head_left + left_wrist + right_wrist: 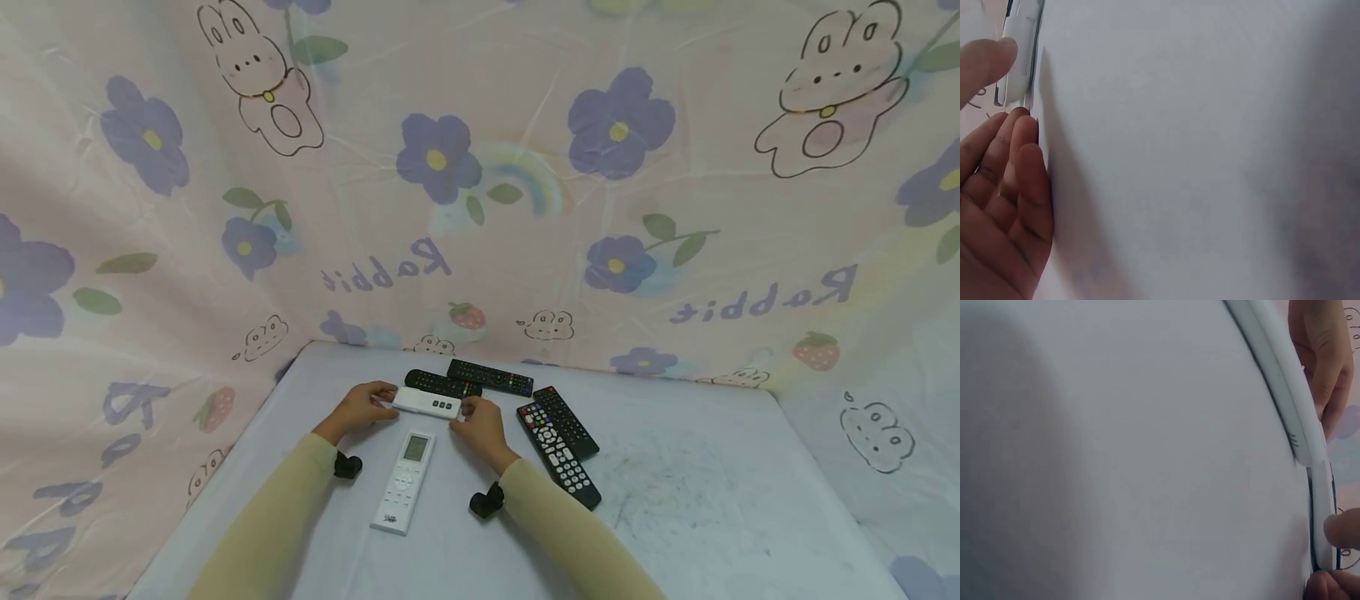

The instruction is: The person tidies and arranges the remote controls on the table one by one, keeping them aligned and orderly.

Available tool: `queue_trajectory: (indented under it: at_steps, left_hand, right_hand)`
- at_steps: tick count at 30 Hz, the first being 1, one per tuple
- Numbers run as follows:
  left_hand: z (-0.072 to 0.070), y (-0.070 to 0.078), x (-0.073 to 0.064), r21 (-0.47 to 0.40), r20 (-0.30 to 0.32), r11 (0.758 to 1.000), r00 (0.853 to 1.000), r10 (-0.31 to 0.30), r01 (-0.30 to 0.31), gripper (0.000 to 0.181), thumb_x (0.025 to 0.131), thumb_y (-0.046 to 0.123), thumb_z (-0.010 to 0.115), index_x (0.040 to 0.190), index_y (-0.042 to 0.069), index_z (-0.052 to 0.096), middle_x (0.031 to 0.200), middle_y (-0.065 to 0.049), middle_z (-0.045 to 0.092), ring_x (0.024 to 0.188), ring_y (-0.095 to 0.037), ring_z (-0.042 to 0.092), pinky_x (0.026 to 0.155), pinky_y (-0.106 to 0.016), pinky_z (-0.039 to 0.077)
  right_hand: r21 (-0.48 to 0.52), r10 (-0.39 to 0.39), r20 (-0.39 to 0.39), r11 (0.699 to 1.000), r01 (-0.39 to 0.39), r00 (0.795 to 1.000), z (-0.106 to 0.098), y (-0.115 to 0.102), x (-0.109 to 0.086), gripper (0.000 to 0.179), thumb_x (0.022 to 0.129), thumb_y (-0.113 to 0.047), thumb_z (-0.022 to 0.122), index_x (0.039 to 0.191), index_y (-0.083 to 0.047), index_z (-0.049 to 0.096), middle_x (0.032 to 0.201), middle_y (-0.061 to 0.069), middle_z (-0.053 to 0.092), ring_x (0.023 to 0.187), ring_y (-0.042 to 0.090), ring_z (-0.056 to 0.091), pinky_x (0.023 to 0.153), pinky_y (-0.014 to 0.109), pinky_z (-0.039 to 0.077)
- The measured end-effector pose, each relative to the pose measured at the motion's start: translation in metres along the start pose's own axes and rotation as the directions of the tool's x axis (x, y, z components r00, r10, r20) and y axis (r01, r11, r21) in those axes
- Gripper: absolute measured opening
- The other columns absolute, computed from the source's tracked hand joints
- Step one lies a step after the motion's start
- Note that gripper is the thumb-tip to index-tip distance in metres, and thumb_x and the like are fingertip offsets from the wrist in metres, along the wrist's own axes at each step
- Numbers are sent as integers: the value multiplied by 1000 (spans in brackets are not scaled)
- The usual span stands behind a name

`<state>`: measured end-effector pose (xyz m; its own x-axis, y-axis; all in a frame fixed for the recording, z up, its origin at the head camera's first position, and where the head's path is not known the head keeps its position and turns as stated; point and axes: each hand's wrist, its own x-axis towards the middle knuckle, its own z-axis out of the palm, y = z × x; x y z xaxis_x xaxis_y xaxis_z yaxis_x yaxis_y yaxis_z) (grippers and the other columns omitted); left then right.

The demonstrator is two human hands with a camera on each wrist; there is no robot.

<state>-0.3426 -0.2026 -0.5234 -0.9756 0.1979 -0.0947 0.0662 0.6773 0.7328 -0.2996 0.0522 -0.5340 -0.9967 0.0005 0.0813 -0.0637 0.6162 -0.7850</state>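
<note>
A small white remote control [426, 403] with a few dark buttons lies crosswise between both hands. My left hand [365, 407] holds its left end; in the left wrist view the thumb [997, 59] is against the remote and the other fingers curl by its end. My right hand [482, 429] pinches the right end, thumb [1344, 528] on the white casing in the right wrist view. Nearer to me, a longer white remote control [405, 483] with a grey screen lies on the table between the forearms. Just behind the small remote is a black remote control [442, 383], partly covered.
Another black remote [491, 377] lies at the back, close to the first. Right of the right hand, a black remote with coloured buttons [558, 454] overlaps a further black one [567, 423]. The white-covered table [705, 492] meets a printed curtain [525, 233] behind.
</note>
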Motion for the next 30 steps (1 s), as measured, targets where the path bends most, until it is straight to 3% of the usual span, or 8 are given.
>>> queue_trajectory:
  at_steps: [8, 16, 30]
  left_hand:
    - [7, 1, 4, 48, -32, 999, 999, 7, -6, 52, 78, 20, 78, 126, 10, 61, 109, -5, 64, 86, -15, 55, 75, -28, 46]
    - [9, 1, 3, 55, -75, 999, 997, 5, 0, 47, 80, 18, 77, 123, 10, 62, 107, -5, 66, 91, -18, 57, 82, -36, 47]
    - [7, 2, 4, 34, -54, 999, 998, -19, 21, 46, 81, 18, 76, 124, 12, 62, 106, -3, 65, 90, -17, 55, 80, -34, 46]
  right_hand:
    - [-45, -22, -14, 999, 21, 1000, 1, 1, 1, 39, 74, -11, 79, 109, 1, 67, 87, 3, 67, 74, 10, 58, 66, 25, 51]
    - [-41, -40, -28, 998, 39, 999, 3, 1, 1, 33, 75, -6, 76, 106, 0, 67, 87, 4, 67, 74, 11, 58, 66, 26, 51]
    - [-24, -21, -38, 1000, 20, 999, 4, 1, 2, 32, 75, -6, 77, 106, -1, 67, 88, 5, 67, 75, 12, 59, 67, 27, 51]
